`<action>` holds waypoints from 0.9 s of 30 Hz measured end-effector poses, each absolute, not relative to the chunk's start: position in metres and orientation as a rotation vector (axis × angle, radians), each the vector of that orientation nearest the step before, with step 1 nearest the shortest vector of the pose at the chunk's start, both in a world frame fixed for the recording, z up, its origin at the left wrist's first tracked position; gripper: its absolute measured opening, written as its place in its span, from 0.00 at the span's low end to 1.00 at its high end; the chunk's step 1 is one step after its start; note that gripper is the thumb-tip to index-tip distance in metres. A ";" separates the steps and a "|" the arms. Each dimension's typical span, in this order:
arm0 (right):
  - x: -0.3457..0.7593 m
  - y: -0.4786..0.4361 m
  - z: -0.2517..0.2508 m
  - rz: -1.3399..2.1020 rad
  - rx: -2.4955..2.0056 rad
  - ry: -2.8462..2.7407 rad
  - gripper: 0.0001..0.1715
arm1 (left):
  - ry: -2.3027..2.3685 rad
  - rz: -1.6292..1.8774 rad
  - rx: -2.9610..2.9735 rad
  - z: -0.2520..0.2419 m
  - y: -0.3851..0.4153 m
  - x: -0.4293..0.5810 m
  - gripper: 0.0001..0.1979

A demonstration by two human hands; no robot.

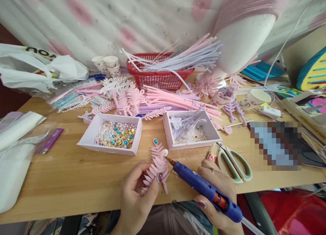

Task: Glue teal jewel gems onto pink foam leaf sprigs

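Observation:
My left hand (136,194) is closed on a pink looped pipe-cleaner leaf piece (158,162), thumb pressed on it near the table's front edge. A teal gem in a gold setting (155,141) sits at the piece's far tip. My right hand (216,197) grips a blue hot glue gun (206,190). Its brass nozzle (170,161) touches the pink piece's right side.
Two pink trays lie beyond: the left one (88,136) holds gold gems and pearls, the right one (212,131) beads and wires. Green-handled scissors (233,162) lie right of my hand. A red basket (160,77) of pipe cleaners, paper cups (109,66), plastic bags (38,70) stand behind.

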State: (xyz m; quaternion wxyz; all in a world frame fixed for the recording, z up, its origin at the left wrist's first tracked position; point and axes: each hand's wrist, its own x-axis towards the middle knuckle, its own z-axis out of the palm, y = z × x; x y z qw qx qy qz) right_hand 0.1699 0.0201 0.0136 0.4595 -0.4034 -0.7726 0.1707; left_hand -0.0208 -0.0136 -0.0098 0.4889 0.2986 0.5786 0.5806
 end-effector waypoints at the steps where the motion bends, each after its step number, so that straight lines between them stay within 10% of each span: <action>1: 0.170 0.020 0.014 0.421 -0.992 -1.905 0.30 | 1.404 1.411 0.724 -0.009 -0.013 -0.021 0.15; 27: 0.178 0.015 0.006 0.591 -1.074 -1.917 0.29 | 1.450 1.525 0.687 -0.013 -0.011 -0.018 0.26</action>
